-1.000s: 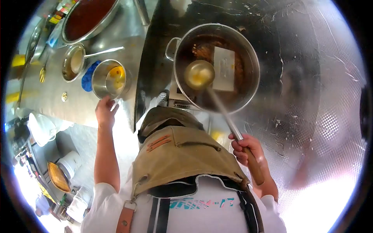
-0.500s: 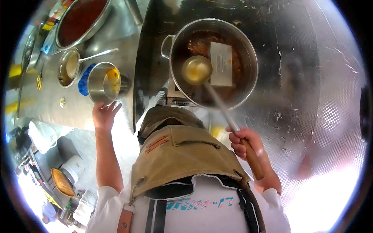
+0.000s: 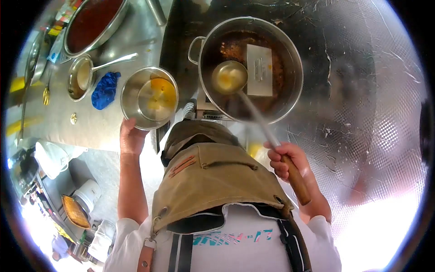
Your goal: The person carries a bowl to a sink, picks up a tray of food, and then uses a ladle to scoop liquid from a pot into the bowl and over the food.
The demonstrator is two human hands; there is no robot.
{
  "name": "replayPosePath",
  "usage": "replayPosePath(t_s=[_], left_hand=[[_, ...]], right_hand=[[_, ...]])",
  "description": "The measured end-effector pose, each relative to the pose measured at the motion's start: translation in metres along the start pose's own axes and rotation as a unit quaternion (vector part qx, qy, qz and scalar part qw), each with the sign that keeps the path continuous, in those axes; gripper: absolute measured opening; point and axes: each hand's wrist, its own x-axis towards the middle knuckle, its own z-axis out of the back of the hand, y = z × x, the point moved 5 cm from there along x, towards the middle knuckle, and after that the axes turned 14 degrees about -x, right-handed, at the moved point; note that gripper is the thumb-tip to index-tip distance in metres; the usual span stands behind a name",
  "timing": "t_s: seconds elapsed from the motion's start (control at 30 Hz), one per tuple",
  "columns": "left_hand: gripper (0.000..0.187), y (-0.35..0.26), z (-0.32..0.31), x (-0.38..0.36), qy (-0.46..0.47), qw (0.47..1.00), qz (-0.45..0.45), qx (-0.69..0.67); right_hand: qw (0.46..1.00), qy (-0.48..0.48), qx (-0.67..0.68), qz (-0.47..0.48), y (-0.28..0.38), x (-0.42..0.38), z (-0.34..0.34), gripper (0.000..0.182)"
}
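Observation:
My right hand (image 3: 290, 163) is closed round the wooden handle of a long ladle (image 3: 257, 113). The ladle's bowl holds pale and yellow contents that look like egg, and it hangs over a large steel pot (image 3: 297, 59) of dark liquid. Inside the pot a flat metal plate (image 3: 260, 70) with slots lies beside the ladle. My left hand (image 3: 132, 136) grips the near rim of a steel bowl (image 3: 131, 97), tilted, with orange-yellow contents resembling egg yolk. The fingers under this bowl are mostly hidden.
On the left counter sit a crumpled blue bag (image 3: 105, 90), a small pan (image 3: 74, 84) with a spoon (image 3: 113, 62) across it, and a big basin of red liquid (image 3: 93, 25). White buckets (image 3: 86, 195) stand on the floor at lower left.
My left hand has taken hold of the steel bowl and brought it right, toward the pot, uncovering the blue bag. The ladle stays over the pot, nearly still.

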Motion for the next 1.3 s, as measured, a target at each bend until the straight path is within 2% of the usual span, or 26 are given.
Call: replayPosePath(t_s=[0.6, 1.0, 1.3], left_hand=[[0.06, 0.0083, -0.0093, -0.0077, -0.041, 0.994, -0.032, 0.101], [0.055, 0.0095, -0.0039, -0.0069, -0.048, 0.991, -0.038, 0.115], [0.052, 0.0107, -0.0032, -0.0054, -0.054, 0.991, -0.029, 0.119]], right_hand=[[0.997, -0.044, -0.055, 0.016, 0.0036, 0.0011, -0.0064, 0.029], [1.0, -0.005, -0.013, 0.01, 0.0026, 0.0053, -0.0001, 0.03], [0.999, -0.021, -0.018, 0.019, 0.0053, 0.0035, -0.005, 0.028]])
